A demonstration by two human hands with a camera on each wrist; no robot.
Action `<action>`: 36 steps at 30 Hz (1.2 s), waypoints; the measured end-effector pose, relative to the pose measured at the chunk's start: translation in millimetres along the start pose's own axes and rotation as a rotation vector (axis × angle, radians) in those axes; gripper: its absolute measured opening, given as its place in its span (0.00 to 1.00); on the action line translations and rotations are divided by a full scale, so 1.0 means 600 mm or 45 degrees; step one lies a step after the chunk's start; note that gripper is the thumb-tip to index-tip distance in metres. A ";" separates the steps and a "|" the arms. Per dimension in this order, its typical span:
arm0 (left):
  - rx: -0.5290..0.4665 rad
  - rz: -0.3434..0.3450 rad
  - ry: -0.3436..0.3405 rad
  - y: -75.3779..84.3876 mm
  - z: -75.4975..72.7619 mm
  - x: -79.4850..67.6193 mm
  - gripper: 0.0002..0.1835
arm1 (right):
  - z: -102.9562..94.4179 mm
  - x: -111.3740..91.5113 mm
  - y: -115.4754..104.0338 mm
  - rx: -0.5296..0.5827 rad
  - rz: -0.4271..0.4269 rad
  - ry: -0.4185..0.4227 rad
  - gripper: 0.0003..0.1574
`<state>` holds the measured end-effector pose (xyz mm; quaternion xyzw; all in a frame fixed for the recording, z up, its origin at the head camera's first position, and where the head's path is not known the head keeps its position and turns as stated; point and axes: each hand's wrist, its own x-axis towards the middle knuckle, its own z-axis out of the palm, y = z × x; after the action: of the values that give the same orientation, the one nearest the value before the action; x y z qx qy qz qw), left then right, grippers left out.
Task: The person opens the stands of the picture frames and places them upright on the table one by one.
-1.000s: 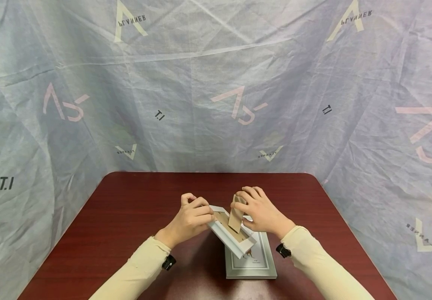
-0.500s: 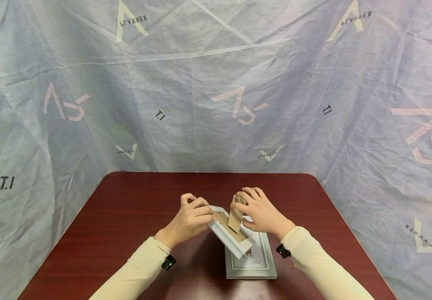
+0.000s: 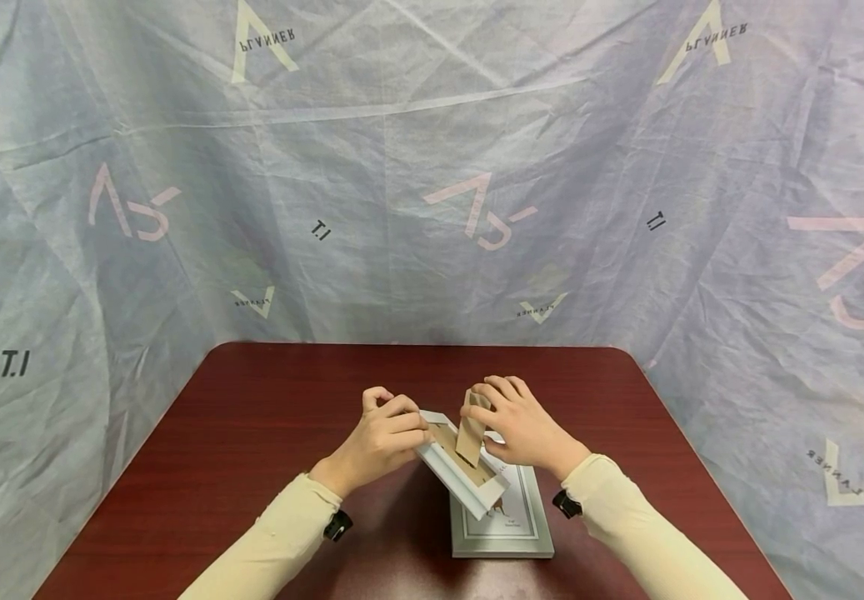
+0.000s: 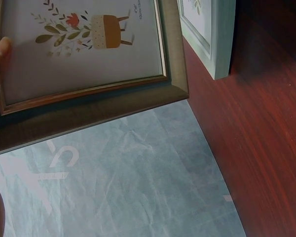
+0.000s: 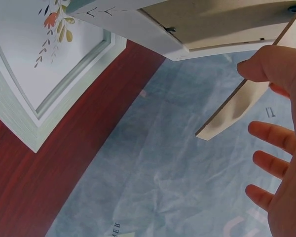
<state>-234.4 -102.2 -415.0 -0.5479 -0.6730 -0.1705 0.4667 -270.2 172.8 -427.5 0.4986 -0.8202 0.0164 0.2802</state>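
A light picture frame is held tilted, its brown back turned up. My left hand grips its left edge, thumb over the front in the left wrist view, where the frame's front shows a printed plant picture. The frame's easel stand, a brown board strip, sticks out from the back. My right hand pinches this stand between thumb and index finger, the other fingers spread apart. Beneath lies a second picture frame, face up on the table, partly covered by the tilted one.
The dark red table extends around the frames. A grey printed cloth hangs behind the table and on both sides. Black straps circle both wrists over pale sleeves.
Almost nothing differs: both hands keep their hold on the tilted picture frame and its stand, with only a very slight shift of the view.
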 end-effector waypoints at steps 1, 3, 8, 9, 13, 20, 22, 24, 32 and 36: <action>0.001 0.002 -0.001 0.000 0.000 0.000 0.09 | 0.000 0.000 0.000 -0.001 0.000 0.003 0.33; 0.002 0.008 -0.001 0.000 0.000 0.000 0.09 | 0.001 -0.001 0.000 0.000 -0.001 0.010 0.33; 0.007 0.017 0.000 0.001 0.001 0.001 0.09 | 0.002 -0.003 0.001 0.005 -0.004 0.028 0.32; 0.011 0.018 0.001 0.001 0.001 0.001 0.09 | 0.002 -0.003 0.001 0.004 -0.003 0.029 0.32; 0.015 0.014 0.001 0.002 0.000 0.000 0.09 | 0.001 -0.006 0.003 0.008 0.016 0.035 0.33; 0.021 0.003 -0.006 0.004 -0.002 -0.001 0.10 | -0.004 -0.018 0.009 0.008 0.066 0.055 0.34; 0.029 0.005 -0.004 0.004 -0.002 -0.001 0.09 | -0.005 -0.022 0.011 0.003 0.075 0.053 0.34; 0.030 0.003 -0.007 0.003 -0.003 -0.001 0.09 | -0.006 -0.024 0.013 0.006 0.084 0.054 0.34; 0.033 -0.005 0.001 0.000 -0.005 -0.002 0.09 | -0.004 -0.035 0.019 0.016 0.131 0.051 0.33; 0.036 -0.016 0.001 -0.002 -0.004 -0.003 0.10 | -0.002 -0.046 0.023 0.016 0.171 0.033 0.34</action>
<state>-234.6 -105.8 -414.9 -0.5371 -0.6785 -0.1642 0.4735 -271.5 202.4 -436.1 0.4439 -0.8480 0.0466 0.2858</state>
